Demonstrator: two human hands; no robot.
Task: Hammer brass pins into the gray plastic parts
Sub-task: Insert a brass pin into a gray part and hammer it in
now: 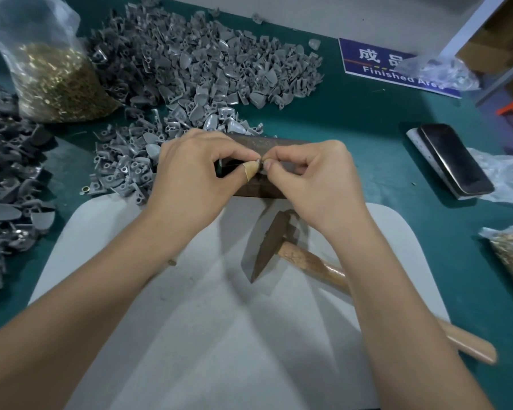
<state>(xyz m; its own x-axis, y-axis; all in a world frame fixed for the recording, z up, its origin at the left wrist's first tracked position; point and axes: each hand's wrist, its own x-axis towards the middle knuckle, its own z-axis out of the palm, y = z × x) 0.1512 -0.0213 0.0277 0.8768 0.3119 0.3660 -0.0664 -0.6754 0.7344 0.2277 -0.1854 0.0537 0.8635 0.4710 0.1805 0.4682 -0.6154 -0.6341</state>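
Left hand point(190, 173) and right hand point(317, 176) pinch one small gray part point(260, 164), probably with a brass pin, over the metal block point(267, 143) | hammer point(282, 247) lies free just below right hand, handle running lower right | counts: one hammer, two pin bags, hundreds of gray parts point(196, 63)

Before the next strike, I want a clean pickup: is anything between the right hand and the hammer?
Nothing visible. The hammer lies bare on the gray mat, just below the right hand, which pinches a small piece together with the left hand.
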